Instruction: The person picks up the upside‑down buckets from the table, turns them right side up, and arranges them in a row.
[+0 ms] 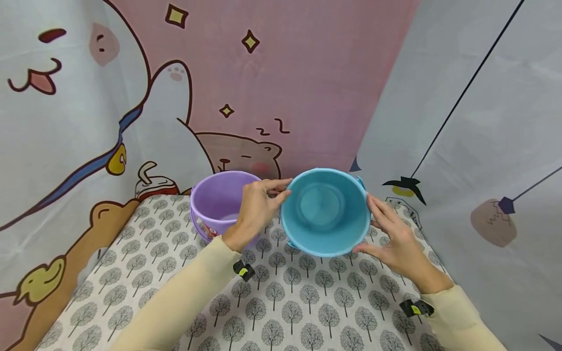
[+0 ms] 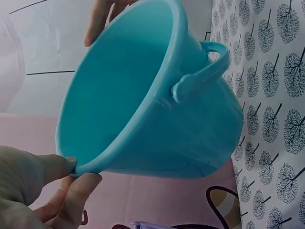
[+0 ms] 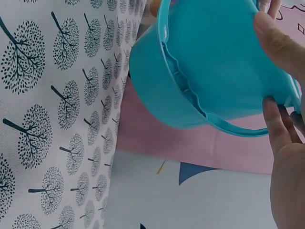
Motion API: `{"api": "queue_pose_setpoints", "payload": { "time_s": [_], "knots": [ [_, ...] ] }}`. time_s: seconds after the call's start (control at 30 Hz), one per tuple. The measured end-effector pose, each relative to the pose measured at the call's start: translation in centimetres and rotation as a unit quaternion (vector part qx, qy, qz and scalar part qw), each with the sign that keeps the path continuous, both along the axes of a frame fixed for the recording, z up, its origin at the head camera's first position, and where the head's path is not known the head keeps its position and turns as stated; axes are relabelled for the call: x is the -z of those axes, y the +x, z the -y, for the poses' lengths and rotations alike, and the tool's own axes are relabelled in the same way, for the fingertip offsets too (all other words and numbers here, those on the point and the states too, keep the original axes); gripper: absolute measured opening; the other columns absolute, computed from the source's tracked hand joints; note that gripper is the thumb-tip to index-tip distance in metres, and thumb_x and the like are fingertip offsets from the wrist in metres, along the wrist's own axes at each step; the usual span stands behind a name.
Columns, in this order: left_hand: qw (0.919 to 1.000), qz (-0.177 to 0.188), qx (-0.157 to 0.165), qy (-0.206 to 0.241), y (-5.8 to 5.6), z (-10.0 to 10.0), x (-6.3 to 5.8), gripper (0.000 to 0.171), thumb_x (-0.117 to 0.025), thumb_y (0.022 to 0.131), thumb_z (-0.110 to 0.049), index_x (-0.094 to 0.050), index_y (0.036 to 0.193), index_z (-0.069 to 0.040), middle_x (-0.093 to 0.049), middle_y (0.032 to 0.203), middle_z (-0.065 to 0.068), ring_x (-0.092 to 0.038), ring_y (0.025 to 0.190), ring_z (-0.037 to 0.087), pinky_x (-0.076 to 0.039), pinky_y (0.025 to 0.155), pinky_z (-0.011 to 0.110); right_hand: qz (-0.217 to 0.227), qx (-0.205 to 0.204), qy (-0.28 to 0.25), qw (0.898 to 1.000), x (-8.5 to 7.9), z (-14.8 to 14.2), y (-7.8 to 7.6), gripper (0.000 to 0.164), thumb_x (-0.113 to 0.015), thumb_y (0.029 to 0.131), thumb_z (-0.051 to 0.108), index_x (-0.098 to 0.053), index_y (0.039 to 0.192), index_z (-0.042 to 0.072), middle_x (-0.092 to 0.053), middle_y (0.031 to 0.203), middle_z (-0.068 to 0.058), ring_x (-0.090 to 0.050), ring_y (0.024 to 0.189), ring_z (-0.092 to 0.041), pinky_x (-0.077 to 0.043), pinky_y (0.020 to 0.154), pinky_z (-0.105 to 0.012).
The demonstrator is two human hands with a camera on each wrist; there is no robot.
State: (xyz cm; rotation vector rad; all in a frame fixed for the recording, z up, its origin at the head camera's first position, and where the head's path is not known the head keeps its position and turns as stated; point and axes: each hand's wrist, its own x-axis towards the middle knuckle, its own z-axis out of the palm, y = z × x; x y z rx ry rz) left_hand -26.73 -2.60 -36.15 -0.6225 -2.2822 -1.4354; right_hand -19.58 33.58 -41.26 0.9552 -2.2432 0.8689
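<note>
A light blue bucket [image 1: 325,209] is tilted so its opening faces the head camera, with nothing visible inside. Between thumb and fingers my left hand [image 1: 256,209] pinches its rim at the left, as the left wrist view also shows. On the opposite side my right hand [image 1: 397,239] holds the bucket, thumb low near the rim and fingers spread along the wall. Its blue handle [image 3: 183,88] hangs along the outer wall in the right wrist view. A purple bucket [image 1: 204,195] stands upright behind my left hand, which partly covers it.
The table is covered by a white cloth [image 1: 291,312] printed with grey trees. Behind it hangs a pink and white cartoon curtain [image 1: 316,87], close to the table's far edge. The purple bucket's handle [image 1: 197,226] hangs at its left side.
</note>
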Motion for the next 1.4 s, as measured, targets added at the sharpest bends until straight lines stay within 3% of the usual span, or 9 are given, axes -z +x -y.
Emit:
{"api": "queue_pose_setpoints", "payload": {
  "time_s": [0.17, 0.33, 0.5, 0.6, 0.67, 0.87, 1.1, 1.23, 1.4],
  "knots": [
    [0.9997, 0.01, 0.011, -0.017, -0.1, 0.3, 0.2, 0.038, -0.09, 0.102, -0.005, -0.084, 0.139, -0.007, -0.089, 0.125, 0.017, -0.09, 0.105, 0.029, -0.072, 0.08, 0.019, -0.007, 0.0, -0.012, 1.0, 0.4, -0.1, -0.3, 0.12, -0.091, 0.085, 0.05, -0.038, 0.176, -0.009, -0.043, 0.181, -0.033, -0.055, 0.162, -0.002, -0.06, 0.115, -0.016],
    [0.9977, 0.024, 0.043, -0.047, -0.3, 0.8, 0.6, 0.057, -0.094, 0.096, -0.001, -0.077, 0.15, -0.008, -0.083, 0.143, 0.016, -0.089, 0.115, 0.031, -0.072, 0.083, 0.019, -0.014, -0.02, -0.05, 0.998, 1.0, -0.3, -0.8, 0.115, -0.092, 0.083, 0.041, -0.042, 0.173, -0.012, -0.046, 0.177, -0.038, -0.062, 0.157, -0.003, -0.061, 0.114, -0.019],
    [0.9931, 0.052, 0.09, -0.056, -0.7, 1.1, 0.9, 0.074, -0.095, 0.094, 0.0, -0.065, 0.162, -0.004, -0.07, 0.164, 0.02, -0.086, 0.126, 0.038, -0.072, 0.094, 0.022, 0.027, -0.018, -0.094, 0.995, 1.2, -0.5, -1.3, 0.115, -0.099, 0.074, 0.001, -0.043, 0.174, -0.009, -0.047, 0.176, -0.038, -0.058, 0.162, -0.008, -0.06, 0.118, -0.024],
    [0.9897, 0.061, 0.107, -0.073, -0.9, 1.1, 1.1, 0.086, -0.099, 0.093, -0.007, -0.058, 0.169, -0.003, -0.061, 0.174, 0.02, -0.082, 0.133, 0.04, -0.072, 0.101, 0.03, 0.054, 0.005, -0.112, 0.992, 1.4, -0.5, -1.5, 0.116, -0.094, 0.072, -0.024, -0.043, 0.175, -0.006, -0.05, 0.175, -0.036, -0.062, 0.157, -0.005, -0.06, 0.118, -0.023],
    [0.9875, 0.067, 0.116, -0.084, -1.0, 1.2, 1.2, 0.094, -0.102, 0.091, -0.013, -0.054, 0.171, -0.003, -0.056, 0.178, 0.019, -0.079, 0.139, 0.042, -0.071, 0.105, 0.035, 0.069, 0.016, -0.124, 0.99, 1.5, -0.5, -1.6, 0.113, -0.089, 0.075, -0.03, -0.044, 0.175, -0.004, -0.052, 0.174, -0.036, -0.063, 0.153, -0.003, -0.061, 0.117, -0.021],
    [0.9831, 0.077, 0.12, -0.114, -1.1, 1.0, 1.5, 0.116, -0.109, 0.082, -0.03, -0.047, 0.176, -0.004, -0.046, 0.186, 0.014, -0.068, 0.154, 0.039, -0.062, 0.12, 0.034, 0.105, 0.019, -0.151, 0.983, 2.0, -0.5, -2.1, 0.105, -0.084, 0.085, -0.029, -0.046, 0.177, 0.005, -0.054, 0.174, -0.032, -0.066, 0.152, -0.006, -0.062, 0.116, -0.024],
    [0.9824, 0.087, 0.097, -0.133, -1.0, 0.7, 1.8, 0.129, -0.112, 0.076, -0.039, -0.042, 0.178, -0.004, -0.04, 0.189, 0.015, -0.055, 0.166, 0.038, -0.049, 0.136, 0.045, 0.133, 0.019, -0.196, 0.971, 2.5, -0.3, -2.6, 0.085, -0.077, 0.094, -0.027, -0.048, 0.172, -0.008, -0.052, 0.172, -0.041, -0.074, 0.143, -0.003, -0.065, 0.11, -0.023],
    [0.9827, 0.089, 0.076, -0.144, -0.8, 0.5, 2.1, 0.128, -0.111, 0.077, -0.044, -0.043, 0.178, -0.004, -0.042, 0.187, 0.018, -0.046, 0.173, 0.04, -0.04, 0.143, 0.053, 0.129, 0.046, -0.198, 0.97, 2.5, 0.0, -2.8, 0.076, -0.076, 0.101, -0.02, -0.052, 0.171, -0.005, -0.057, 0.169, -0.038, -0.073, 0.141, 0.003, -0.064, 0.11, -0.019],
    [0.9837, 0.086, 0.058, -0.147, -0.7, -0.2, 2.2, 0.124, -0.109, 0.08, -0.05, -0.047, 0.175, 0.0, -0.049, 0.182, 0.023, -0.048, 0.171, 0.042, -0.042, 0.143, 0.055, 0.114, 0.097, -0.187, 0.971, 2.7, 0.2, -3.2, 0.065, -0.074, 0.106, -0.012, -0.058, 0.168, 0.0, -0.066, 0.162, -0.034, -0.067, 0.141, 0.012, -0.059, 0.112, -0.009]
  ]
}}
